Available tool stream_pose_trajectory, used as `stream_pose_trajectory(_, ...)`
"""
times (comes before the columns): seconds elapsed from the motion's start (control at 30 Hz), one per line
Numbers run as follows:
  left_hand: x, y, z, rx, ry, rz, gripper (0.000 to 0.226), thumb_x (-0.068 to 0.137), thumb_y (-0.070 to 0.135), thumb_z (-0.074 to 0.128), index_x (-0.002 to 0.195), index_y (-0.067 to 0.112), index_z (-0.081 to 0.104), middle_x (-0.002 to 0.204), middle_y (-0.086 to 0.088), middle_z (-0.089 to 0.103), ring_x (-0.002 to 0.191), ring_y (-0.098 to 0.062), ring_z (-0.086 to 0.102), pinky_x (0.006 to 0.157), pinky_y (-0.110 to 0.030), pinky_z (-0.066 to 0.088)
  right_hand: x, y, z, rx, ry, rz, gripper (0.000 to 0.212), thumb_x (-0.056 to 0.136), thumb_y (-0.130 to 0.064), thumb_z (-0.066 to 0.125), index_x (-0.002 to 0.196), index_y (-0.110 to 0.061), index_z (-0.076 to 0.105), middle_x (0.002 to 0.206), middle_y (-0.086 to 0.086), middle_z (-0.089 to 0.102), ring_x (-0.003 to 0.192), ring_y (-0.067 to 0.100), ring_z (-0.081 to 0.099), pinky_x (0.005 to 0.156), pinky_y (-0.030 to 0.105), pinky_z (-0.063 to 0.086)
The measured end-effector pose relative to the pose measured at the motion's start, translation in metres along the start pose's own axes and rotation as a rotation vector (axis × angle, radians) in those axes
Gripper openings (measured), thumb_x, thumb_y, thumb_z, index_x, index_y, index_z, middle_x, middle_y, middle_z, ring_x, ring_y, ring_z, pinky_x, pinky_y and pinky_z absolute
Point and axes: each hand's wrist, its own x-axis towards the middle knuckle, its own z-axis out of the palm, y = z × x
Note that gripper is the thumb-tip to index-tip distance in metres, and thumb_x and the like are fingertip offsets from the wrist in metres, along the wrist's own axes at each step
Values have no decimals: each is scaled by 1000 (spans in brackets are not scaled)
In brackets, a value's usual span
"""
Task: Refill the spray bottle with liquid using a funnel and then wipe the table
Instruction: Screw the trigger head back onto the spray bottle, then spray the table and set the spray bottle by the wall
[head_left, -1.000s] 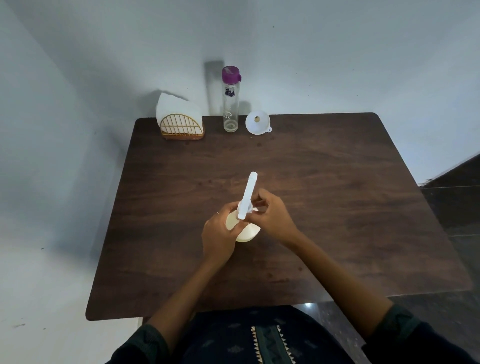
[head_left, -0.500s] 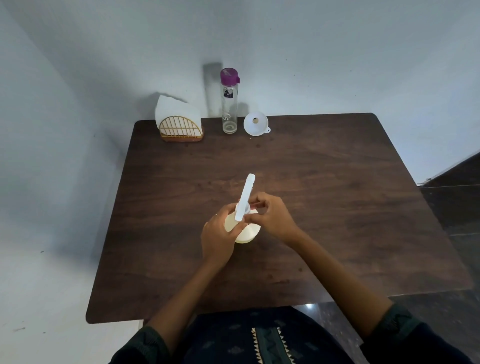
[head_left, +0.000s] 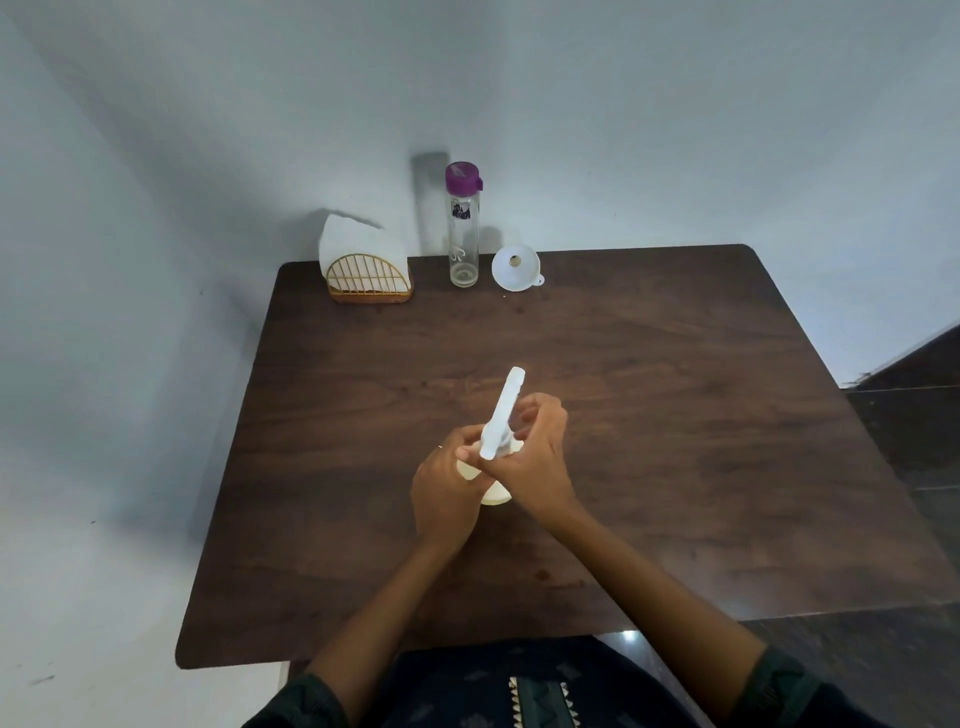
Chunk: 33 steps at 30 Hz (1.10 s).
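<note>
A cream spray bottle (head_left: 493, 496) stands in the middle of the dark wooden table (head_left: 675, 415). My left hand (head_left: 444, 491) grips its body from the left. Its white spray head (head_left: 501, 415) points away from me, and my right hand (head_left: 535, 457) curls round the collar below it. At the table's far edge stands a tall clear bottle (head_left: 463, 234) with a purple cap. Just right of it a white funnel (head_left: 515, 267) lies on its side. Most of the spray bottle is hidden by my hands.
A gold wire napkin holder (head_left: 369, 275) with white napkins stands at the far left corner, against the wall. Walls close off the table's back and left sides. Dark floor tiles show to the right of the table.
My right hand has turned round the spray head's collar, with the wrist swinging nearer to my left hand. The spray head's direction has shifted slightly. The bottle stays in place.
</note>
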Motion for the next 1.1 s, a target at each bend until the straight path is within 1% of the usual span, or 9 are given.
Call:
stream_pose_trajectory(0.1, -2, 5, 7, -19, -14, -52, 21, 69, 59, 51, 88, 51, 56, 81, 20, 64, 80, -4, 62, 70, -30, 52, 4, 5, 7, -28, 36, -32, 80, 58, -49, 85, 119, -20, 41, 114, -19, 31, 111, 0, 32, 86, 10, 38)
stream_pose_trajectory(0.2, -7, 14, 15, -21, 15, -99, 43, 76, 62, 46, 100, 34, 65, 92, 11, 67, 89, -13, 63, 74, -32, 52, 10, 11, 9, -111, 14, -93, 77, 65, -70, 66, 109, -8, 56, 121, -16, 38, 113, -5, 35, 94, 14, 40)
stream_pose_trajectory(0.33, -12, 26, 26, -53, 4, -114, 55, 70, 67, 40, 105, 33, 64, 92, 14, 66, 89, -8, 61, 78, -34, 53, 11, 8, -5, 8, 23, -137, 36, 83, -48, 66, 105, -25, 49, 101, -13, 55, 93, 11, 58, 82, 26, 51)
stream_pose_trajectory(0.53, -17, 37, 45, -34, -247, -138, 50, 73, 58, 63, 117, 34, 54, 113, 19, 58, 106, -2, 52, 89, -24, 46, 25, 3, -44, 303, -64, -61, 13, 93, -35, 55, 91, -25, 62, 85, -8, 65, 84, 3, 64, 74, 13, 48)
stream_pose_trajectory(0.67, -30, 47, 66, -233, -357, -371, 50, 76, 54, 69, 118, 39, 47, 119, 19, 51, 107, -2, 52, 84, -12, 41, 51, 2, -65, 352, -333, 34, 34, 95, -31, 51, 85, -2, 65, 91, 8, 69, 85, 13, 66, 74, 24, 55)
stream_pose_trajectory(0.73, -36, 53, 77, -339, -352, -435, 52, 69, 64, 67, 114, 43, 53, 121, 17, 57, 111, -5, 56, 92, -22, 46, 59, 0, -71, 329, -487, 86, 35, 96, -33, 50, 78, -6, 63, 88, 9, 67, 85, 16, 65, 76, 31, 54)
stream_pose_trajectory(0.83, -41, 64, 86, -466, -330, -527, 32, 80, 56, 63, 110, 49, 53, 114, 21, 61, 108, -1, 57, 97, -32, 48, 68, -1, -70, 205, -663, 205, 33, 94, -42, 51, 84, -14, 66, 90, 5, 68, 88, 17, 67, 81, 33, 54)
stream_pose_trajectory(0.93, -46, 72, 90, -533, -291, -627, 22, 90, 49, 55, 109, 53, 45, 114, 27, 54, 104, 4, 52, 90, -33, 53, 74, 1, -61, 96, -741, 285, 44, 92, -48, 53, 93, -6, 69, 91, 9, 72, 84, 16, 69, 77, 30, 53)
stream_pose_trajectory(1.1, -47, 81, 87, -526, -226, -718, 26, 88, 57, 51, 109, 62, 38, 128, 15, 50, 118, -13, 49, 77, -35, 59, 70, 4, -38, 99, -690, 287, 44, 86, -51, 60, 62, -14, 63, 68, 3, 66, 63, 13, 63, 66, 22, 51)
